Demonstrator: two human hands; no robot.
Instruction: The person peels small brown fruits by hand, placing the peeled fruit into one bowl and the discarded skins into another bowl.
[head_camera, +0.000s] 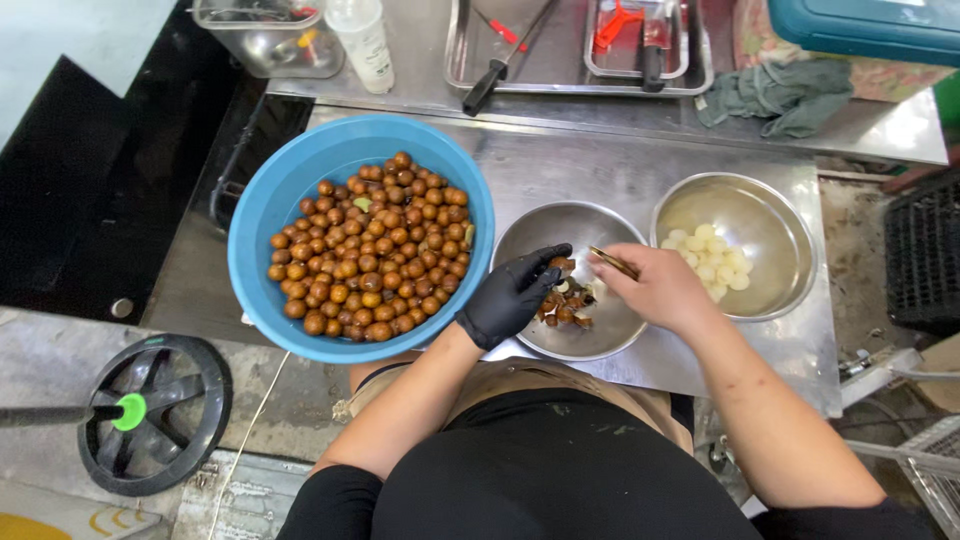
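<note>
Now the brown fruit (562, 264) sits pinched in the gloved left hand (510, 295).

You stand at a shiny steel table (640, 150). At twelve o'clock sits a steel tray (570, 78), and a green rag (785, 95) lies at one o'clock beside a teal box (870, 28). At eleven o'clock you see a small steel tub (262, 40) and a white bottle (362, 40). The floor (50, 370) at eight o'clock is grey and worn, with a black wheel (155, 415) on it. A dark mat (70, 190) lies at nine o'clock. A black crate (925, 260) stands at three o'clock. The light is bright and even.
</note>
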